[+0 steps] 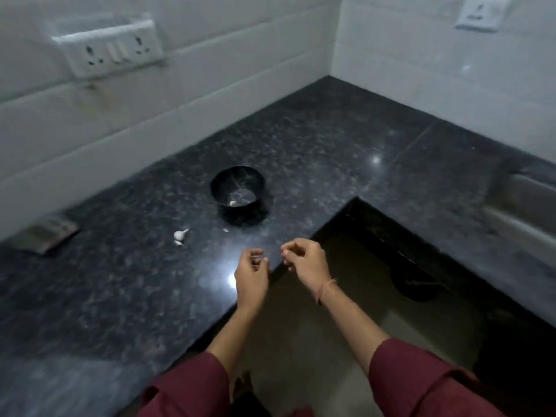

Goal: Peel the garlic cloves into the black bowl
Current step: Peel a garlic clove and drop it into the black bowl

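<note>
A person in maroon sleeves stands at the inner corner of a dark granite counter, both hands raised just above its edge. The left hand has its fingers curled, thumb and fingertips pinching a small pale piece — by its look a garlic clove, though blur hides whether skin is still on it. The right hand, just beside the left and not touching it, is curled as well, its fingertips drawn together; whether it has hold of anything cannot be told. A thread band circles the right wrist. The black bowl sits upright on the counter beyond the hands, one pale bit lying on its floor. Left of the bowl and nearer the person lie two garlic pieces close together — the larger has a pointed tail — and a tiny white scrap rests just in front of the bowl. A flat packet lies at far left by the white-tiled wall, which carries a socket panel; a second socket plate sits on the right-hand wall.
</note>
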